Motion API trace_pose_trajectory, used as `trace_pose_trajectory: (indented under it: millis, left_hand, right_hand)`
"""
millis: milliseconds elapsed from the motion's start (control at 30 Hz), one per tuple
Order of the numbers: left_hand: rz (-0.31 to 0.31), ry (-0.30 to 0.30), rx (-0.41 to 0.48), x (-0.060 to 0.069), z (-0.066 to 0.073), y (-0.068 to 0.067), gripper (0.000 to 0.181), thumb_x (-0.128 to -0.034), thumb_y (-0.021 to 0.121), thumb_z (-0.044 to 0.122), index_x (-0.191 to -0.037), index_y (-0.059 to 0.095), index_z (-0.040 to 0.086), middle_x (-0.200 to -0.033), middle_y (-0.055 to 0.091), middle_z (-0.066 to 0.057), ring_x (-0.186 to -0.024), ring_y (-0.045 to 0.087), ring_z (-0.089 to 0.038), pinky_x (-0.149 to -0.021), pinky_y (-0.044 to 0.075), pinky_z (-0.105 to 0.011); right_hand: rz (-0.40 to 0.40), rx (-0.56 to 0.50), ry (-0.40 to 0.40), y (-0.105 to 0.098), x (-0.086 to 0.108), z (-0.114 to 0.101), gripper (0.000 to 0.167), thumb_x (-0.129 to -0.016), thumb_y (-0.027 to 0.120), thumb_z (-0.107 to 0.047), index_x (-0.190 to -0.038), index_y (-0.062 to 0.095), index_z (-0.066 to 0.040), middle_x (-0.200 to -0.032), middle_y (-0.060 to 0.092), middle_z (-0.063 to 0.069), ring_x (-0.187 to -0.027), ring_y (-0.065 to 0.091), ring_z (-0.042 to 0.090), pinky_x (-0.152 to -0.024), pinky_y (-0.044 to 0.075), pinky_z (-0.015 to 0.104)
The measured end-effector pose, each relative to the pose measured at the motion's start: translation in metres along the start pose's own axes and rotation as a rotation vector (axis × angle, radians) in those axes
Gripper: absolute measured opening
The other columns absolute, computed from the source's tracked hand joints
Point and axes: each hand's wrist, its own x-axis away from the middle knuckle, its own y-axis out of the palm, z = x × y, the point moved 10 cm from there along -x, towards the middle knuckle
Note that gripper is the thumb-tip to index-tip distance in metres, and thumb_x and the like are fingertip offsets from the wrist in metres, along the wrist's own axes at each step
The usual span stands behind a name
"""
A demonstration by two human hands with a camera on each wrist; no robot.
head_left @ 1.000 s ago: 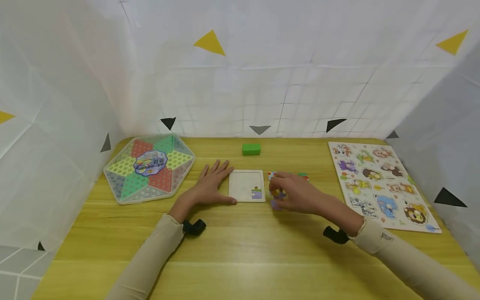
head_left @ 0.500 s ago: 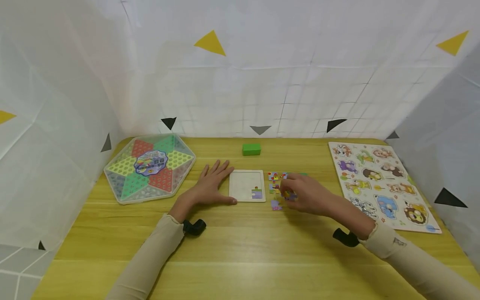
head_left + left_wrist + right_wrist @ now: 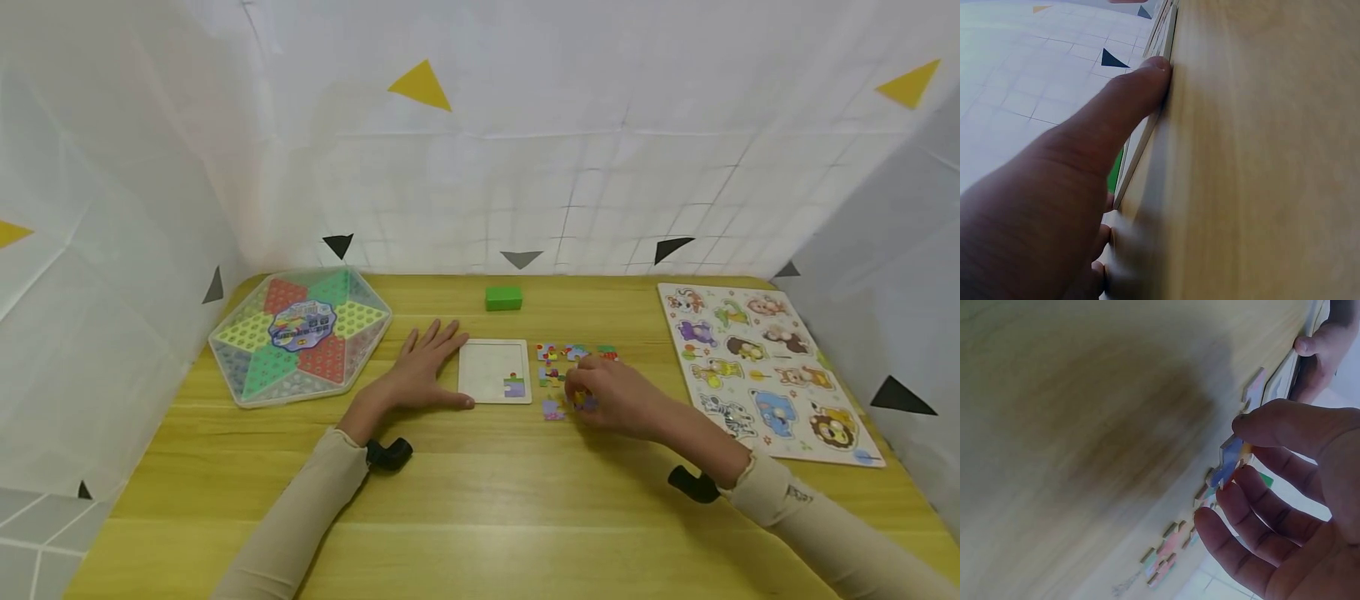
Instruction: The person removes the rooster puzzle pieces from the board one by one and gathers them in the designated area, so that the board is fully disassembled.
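A shallow white puzzle frame point(image 3: 480, 364) lies flat, with a purple-and-green section of puzzle point(image 3: 514, 388) in its near right corner. Spread out along its left side, my left hand point(image 3: 423, 371) steadies it; in the left wrist view the thumb point(image 3: 1154, 69) touches the frame's edge. Just right of the frame, my right hand point(image 3: 618, 396) pinches a purple jigsaw piece point(image 3: 1229, 461) between thumb and fingertips, partly hidden by them. Around it lie several loose pieces, including a purple one point(image 3: 552, 410) and a colourful one point(image 3: 551, 377).
A green block point(image 3: 503, 298) sits behind the frame. To the left is a hexagonal Chinese checkers board point(image 3: 300, 337); at right lies an animal peg puzzle board point(image 3: 772, 375). White sheeting point(image 3: 525, 167) encloses the table's back and sides.
My right hand has moved right, off the pieces nearest the frame, uncovering them, and its fingers have closed on another piece. The left hand and frame have stayed put.
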Motion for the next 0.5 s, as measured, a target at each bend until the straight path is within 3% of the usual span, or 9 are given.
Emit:
trace_pose_trajectory:
  millis: [500]
  left_hand:
    - [0.005, 0.005, 0.000, -0.0009, -0.0013, 0.0015, 0.113, -0.0753, 0.069, 0.076, -0.161, 0.023, 0.018, -0.168, 0.006, -0.004, -0.153, -0.005, -0.028, -0.118, -0.007, -0.053]
  right_hand:
    - [0.012, -0.014, -0.006, 0.0059, 0.0037, 0.0036, 0.021, -0.076, 0.083, -0.009, -0.088, 0.068, -0.020, -0.088, 0.057, -0.004, -0.074, 0.049, 0.008, -0.066, 0.047, 0.030]
